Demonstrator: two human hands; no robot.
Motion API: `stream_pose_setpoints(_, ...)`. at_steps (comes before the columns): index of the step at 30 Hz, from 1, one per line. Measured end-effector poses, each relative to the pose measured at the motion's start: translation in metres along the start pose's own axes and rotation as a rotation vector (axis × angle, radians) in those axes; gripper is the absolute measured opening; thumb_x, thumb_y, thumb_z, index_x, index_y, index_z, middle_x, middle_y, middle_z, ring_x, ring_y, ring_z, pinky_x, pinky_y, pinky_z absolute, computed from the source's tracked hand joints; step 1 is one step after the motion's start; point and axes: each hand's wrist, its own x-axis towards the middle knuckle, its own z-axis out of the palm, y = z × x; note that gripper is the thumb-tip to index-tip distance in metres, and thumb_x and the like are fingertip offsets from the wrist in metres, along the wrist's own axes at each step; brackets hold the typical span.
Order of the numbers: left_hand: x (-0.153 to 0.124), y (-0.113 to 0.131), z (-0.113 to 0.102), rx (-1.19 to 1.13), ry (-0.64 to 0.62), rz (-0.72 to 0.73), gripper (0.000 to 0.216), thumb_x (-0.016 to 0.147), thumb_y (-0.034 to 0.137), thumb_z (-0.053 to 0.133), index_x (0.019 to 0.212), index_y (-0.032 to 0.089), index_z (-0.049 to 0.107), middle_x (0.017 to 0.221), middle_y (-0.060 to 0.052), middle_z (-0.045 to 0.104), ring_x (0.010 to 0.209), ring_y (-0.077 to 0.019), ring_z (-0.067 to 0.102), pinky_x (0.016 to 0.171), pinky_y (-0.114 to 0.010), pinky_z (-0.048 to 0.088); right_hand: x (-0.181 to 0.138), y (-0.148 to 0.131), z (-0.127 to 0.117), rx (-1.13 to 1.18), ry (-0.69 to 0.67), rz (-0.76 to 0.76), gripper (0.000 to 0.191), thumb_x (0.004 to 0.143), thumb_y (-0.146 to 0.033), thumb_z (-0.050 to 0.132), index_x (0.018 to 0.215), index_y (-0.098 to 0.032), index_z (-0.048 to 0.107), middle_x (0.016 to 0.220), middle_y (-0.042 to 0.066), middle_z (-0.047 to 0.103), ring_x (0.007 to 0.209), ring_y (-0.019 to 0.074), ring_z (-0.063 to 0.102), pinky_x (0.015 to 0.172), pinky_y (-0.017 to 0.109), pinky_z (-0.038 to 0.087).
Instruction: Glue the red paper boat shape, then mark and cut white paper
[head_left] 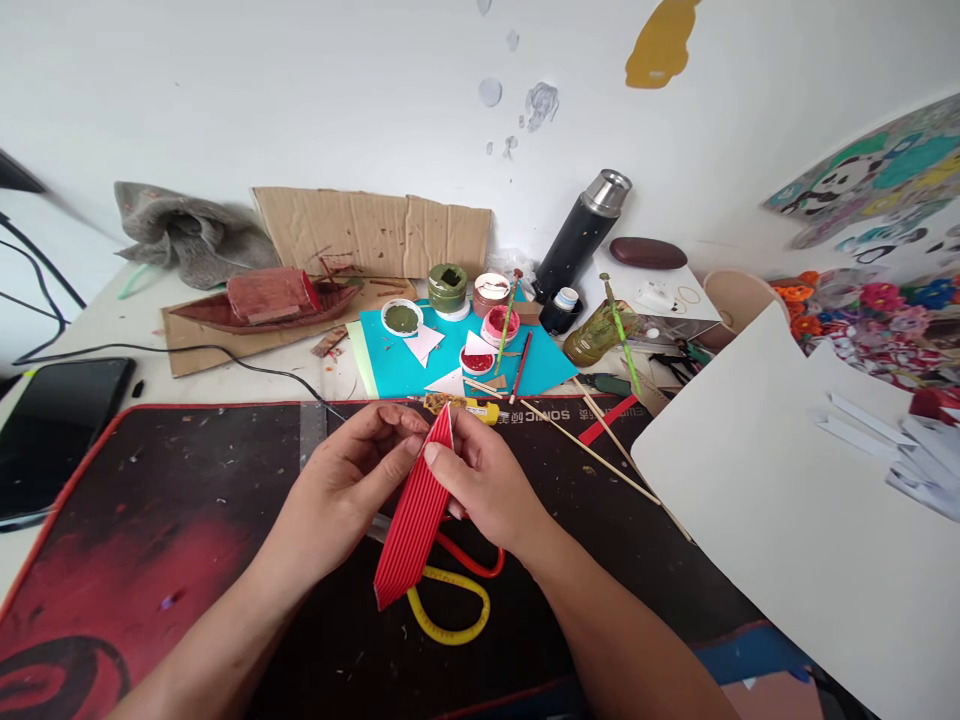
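Observation:
Both my hands hold a strip of red corrugated card [414,520] over the black and red desk mat [187,520]. My left hand [349,480] pinches its upper left edge, fingers closed on it. On the right side near the pointed top, my right hand [487,480] grips it with thumb and fingers. The strip slants down to the left, its lower end free. Under my hands lie scissors [450,600] with red and yellow handles, partly hidden.
Behind the mat: a blue sheet [390,365] with paint pots [448,288], brushes, a red model boat [266,300], cardboard [375,232], a black flask [581,232]. Wooden skewers [592,450] and a large white sheet [787,520] lie right. A dark tablet [52,425] lies left.

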Motion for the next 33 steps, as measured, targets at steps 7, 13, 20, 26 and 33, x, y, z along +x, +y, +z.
stream_pose_setpoints(7,-0.0025,-0.0002,-0.0006,0.049,-0.005,0.019,0.018,0.097,0.044,0.079,0.099,0.027,0.077,0.099,-0.003,0.075,0.09,-0.0196,0.071,0.081,-0.027,0.06,0.0016,0.0022,0.0001,0.007,0.0,0.014,0.029,0.095,-0.047,0.075,0.099,-0.024,0.057,0.071,-0.006,0.051,0.051,0.0102,0.041,0.042,0.023,0.033)
stream_pose_setpoints(13,-0.0027,0.0,-0.0007,0.064,-0.007,0.032,0.017,0.098,0.043,0.078,0.098,0.027,0.076,0.099,-0.002,0.074,0.09,-0.0199,0.071,0.082,-0.028,0.06,0.0011,0.0026,0.0008,0.023,-0.015,-0.007,0.025,0.097,-0.043,0.072,0.097,-0.024,0.055,0.07,-0.008,0.051,0.049,0.0094,0.04,0.042,0.023,0.033)
stream_pose_setpoints(20,-0.003,-0.0028,-0.0017,0.091,-0.013,0.039,0.014,0.101,0.041,0.076,0.101,0.027,0.075,0.102,-0.002,0.074,0.094,-0.0196,0.071,0.085,-0.028,0.06,0.0002,-0.0003,0.0014,0.023,-0.019,0.001,0.025,0.096,-0.041,0.072,0.096,-0.024,0.054,0.069,-0.008,0.051,0.047,0.009,0.041,0.042,0.023,0.033)
stream_pose_setpoints(26,-0.0026,-0.004,-0.0029,0.107,-0.035,0.058,0.012,0.103,0.04,0.073,0.101,0.027,0.073,0.102,0.0,0.073,0.093,-0.0175,0.071,0.085,-0.025,0.059,0.0006,0.0006,0.0019,0.042,-0.021,-0.012,0.022,0.096,-0.038,0.071,0.094,-0.023,0.054,0.067,-0.009,0.051,0.045,0.0082,0.041,0.04,0.022,0.033)
stream_pose_setpoints(33,-0.0022,-0.0069,-0.0031,0.137,-0.036,0.067,0.013,0.104,0.039,0.071,0.105,0.027,0.072,0.104,-0.001,0.073,0.095,-0.0185,0.071,0.086,-0.027,0.059,0.001,0.0025,0.0016,0.039,-0.01,-0.011,0.022,0.095,-0.038,0.072,0.094,-0.024,0.055,0.067,-0.009,0.052,0.045,0.0083,0.041,0.041,0.022,0.032)
